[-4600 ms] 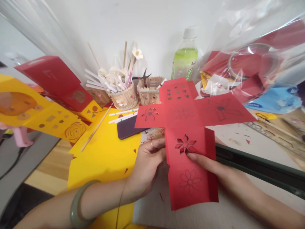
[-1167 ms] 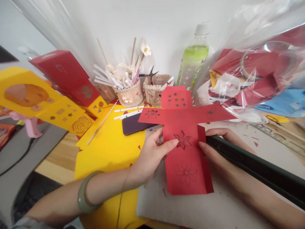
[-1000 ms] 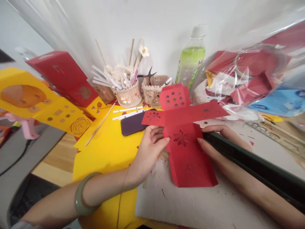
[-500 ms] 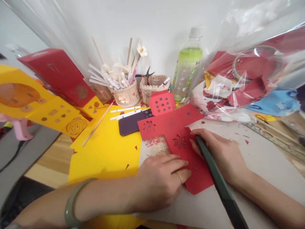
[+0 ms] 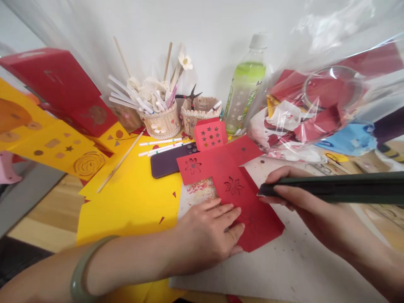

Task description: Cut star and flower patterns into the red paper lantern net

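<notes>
A red card sheet point(image 5: 233, 168), cut in a cross-like outline, lies on the pale board point(image 5: 284, 261); flower shapes are cut through it. My left hand point(image 5: 210, 229) rests flat on the card's lower left part, fingers stretched out and a ring on one. Just right of the card, my right hand point(image 5: 303, 202) is closed around a long dark green utility knife point(image 5: 341, 187). The knife lies almost level, its tip pointing left by the card's right edge. A fainter flower pattern shows on the card's lower part.
Yellow card point(image 5: 132, 210) lies left, with a dark phone point(image 5: 167, 162) and a thin stick point(image 5: 121, 160). Behind stand a stick-filled pot point(image 5: 162, 122), a basket with pliers point(image 5: 198, 113) and a bottle point(image 5: 246, 92). A plastic bag of scraps point(image 5: 303, 113) sits right.
My right hand has drawn back a little from the card, and the knife has swung from pointing toward me to lying level rightward. The left hand still presses the card.
</notes>
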Tool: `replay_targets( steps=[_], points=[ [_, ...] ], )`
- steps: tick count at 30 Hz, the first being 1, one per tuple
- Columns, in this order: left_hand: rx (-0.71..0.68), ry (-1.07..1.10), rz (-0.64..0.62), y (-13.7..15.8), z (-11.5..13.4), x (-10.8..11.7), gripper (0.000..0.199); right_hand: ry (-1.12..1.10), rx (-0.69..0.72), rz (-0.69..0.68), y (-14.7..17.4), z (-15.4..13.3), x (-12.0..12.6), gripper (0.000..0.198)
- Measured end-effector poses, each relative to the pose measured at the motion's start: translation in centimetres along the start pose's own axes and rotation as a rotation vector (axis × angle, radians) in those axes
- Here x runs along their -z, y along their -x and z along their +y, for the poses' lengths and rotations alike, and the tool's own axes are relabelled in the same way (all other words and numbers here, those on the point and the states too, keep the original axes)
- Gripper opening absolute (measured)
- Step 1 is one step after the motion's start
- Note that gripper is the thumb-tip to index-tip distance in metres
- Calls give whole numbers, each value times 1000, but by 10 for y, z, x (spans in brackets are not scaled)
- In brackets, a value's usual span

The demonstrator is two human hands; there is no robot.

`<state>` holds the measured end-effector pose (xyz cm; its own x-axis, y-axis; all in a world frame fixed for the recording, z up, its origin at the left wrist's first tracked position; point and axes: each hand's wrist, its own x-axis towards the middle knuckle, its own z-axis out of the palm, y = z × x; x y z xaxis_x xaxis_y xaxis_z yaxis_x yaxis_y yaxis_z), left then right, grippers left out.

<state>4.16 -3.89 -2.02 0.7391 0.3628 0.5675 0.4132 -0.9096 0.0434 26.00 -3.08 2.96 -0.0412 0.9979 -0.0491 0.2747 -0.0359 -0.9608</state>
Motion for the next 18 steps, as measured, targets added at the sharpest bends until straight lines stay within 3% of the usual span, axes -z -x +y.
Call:
replay_targets(
  steps=[3,5,11,16,18],
  points=[
    [-12,0,0,0,2,0,41,143,-16,-157,10,7,-3,15],
    [-6,2,-9,-1,3,1,42,246,-1,-190,14,11,-4,14],
    [46,34,-17,-4,1,2,33,317,73,-82,15,18,-1,8],
    [45,61,-45,-5,0,3,31,359,113,-156,8,18,4,9],
    [43,41,-36,-4,1,1,30,379,117,-124,6,20,1,8]
  ],
)
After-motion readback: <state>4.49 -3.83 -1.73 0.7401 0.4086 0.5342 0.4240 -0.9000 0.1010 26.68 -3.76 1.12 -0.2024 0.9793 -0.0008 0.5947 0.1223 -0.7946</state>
